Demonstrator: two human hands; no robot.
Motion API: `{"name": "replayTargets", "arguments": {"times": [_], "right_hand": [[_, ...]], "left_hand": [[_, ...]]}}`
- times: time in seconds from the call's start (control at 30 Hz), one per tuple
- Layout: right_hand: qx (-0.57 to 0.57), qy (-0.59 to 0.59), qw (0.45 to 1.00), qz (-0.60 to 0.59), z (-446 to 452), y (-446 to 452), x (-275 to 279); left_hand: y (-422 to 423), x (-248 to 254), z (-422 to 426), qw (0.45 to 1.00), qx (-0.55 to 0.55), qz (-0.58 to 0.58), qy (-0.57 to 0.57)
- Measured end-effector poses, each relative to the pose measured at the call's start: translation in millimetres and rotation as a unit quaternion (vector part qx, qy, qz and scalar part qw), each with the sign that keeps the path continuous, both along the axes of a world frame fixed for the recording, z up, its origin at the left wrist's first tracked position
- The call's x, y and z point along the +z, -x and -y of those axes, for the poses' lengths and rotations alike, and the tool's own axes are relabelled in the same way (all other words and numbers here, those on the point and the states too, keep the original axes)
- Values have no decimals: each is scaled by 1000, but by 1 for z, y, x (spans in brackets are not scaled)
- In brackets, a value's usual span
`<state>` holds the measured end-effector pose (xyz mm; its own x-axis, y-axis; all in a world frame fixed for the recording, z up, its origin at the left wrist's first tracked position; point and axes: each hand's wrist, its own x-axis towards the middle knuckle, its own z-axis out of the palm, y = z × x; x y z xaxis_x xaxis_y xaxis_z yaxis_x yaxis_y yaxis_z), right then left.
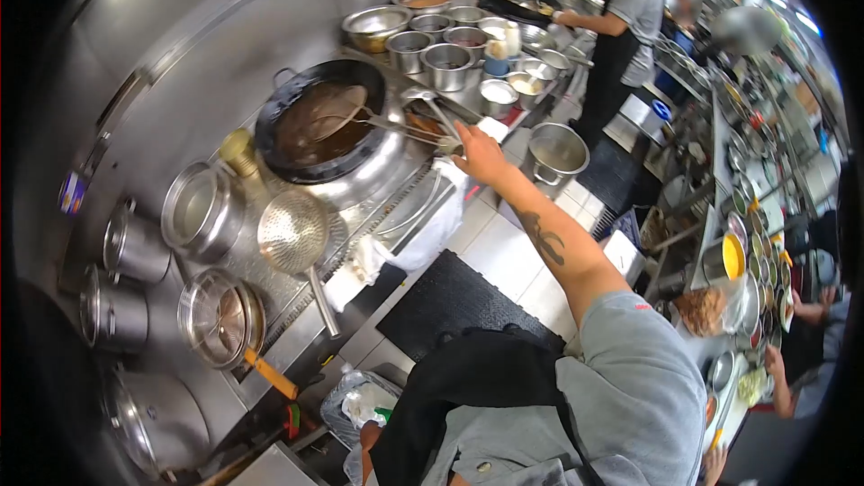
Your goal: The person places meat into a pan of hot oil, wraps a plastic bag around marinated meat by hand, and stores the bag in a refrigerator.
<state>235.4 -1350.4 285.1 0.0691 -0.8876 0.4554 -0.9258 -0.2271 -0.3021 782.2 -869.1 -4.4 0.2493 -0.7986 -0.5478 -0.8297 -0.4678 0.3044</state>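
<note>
My right hand (pixel 479 155), at the end of an outstretched arm, is closed round the handle of a wire skimmer (pixel 341 115). The skimmer's round head sits over dark brown liquid in a large black wok (pixel 268 146) on the stove. A ladle (pixel 430 101) lies just beyond the skimmer's handle. Nearer me, a perforated metal strainer (pixel 294 232) rests on the counter, its handle over the front edge. Of my left arm, only a patch of skin (pixel 369 439) shows beside my black apron; the fingers are hidden.
Several metal pots of ingredients (pixel 447 67) stand behind the wok. Lidded pots (pixel 160 414) and a wooden-handled strainer (pixel 214 317) are at left. A pot (pixel 557 151) stands right of my hand. A co-worker (pixel 621 27) handles another wok; others work at a right-hand counter.
</note>
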Motion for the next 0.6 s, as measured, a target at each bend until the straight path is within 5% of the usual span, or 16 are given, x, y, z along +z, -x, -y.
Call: {"name": "replayTargets", "arguments": {"times": [0.13, 0.33, 0.43, 0.6], "right_hand": [[-19, -32, 997, 72, -102, 68, -41], [-205, -217, 946, 125, -293, 163, -107], [-268, -63, 942, 191, -383, 192, -130], [-365, -138, 888, 243, -509, 232, -105]], "left_hand": [[26, -3, 38, 998, -62, 15, -27], [92, 9, 126, 971, -235, 37, -16], [145, 17, 169, 945, -324, 42, 3], [247, 38, 220, 899, -434, 33, 51]]}}
